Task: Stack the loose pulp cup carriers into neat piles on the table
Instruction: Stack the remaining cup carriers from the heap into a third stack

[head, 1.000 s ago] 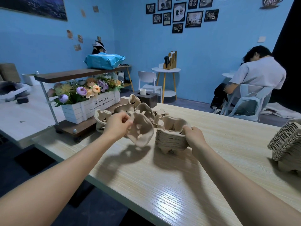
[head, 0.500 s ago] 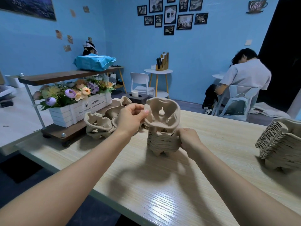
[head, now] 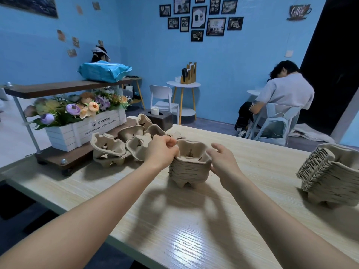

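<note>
The nested carrier pile (head: 189,167) stands mid-table. The left hand (head: 162,151) pinches its top carrier's nine-o'clock rim; the right hand (head: 223,162) hovers open at three o'clock. Press evenly, keeping cups aligned.

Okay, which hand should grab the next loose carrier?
Probably the left hand: the loose carriers lie just beyond it, while the right hand is on the centre pile's far side.

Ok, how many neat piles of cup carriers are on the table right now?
2: one pile between the left hand and right hand, one pile at the table's right edge. Loose carriers may hide more.
</note>
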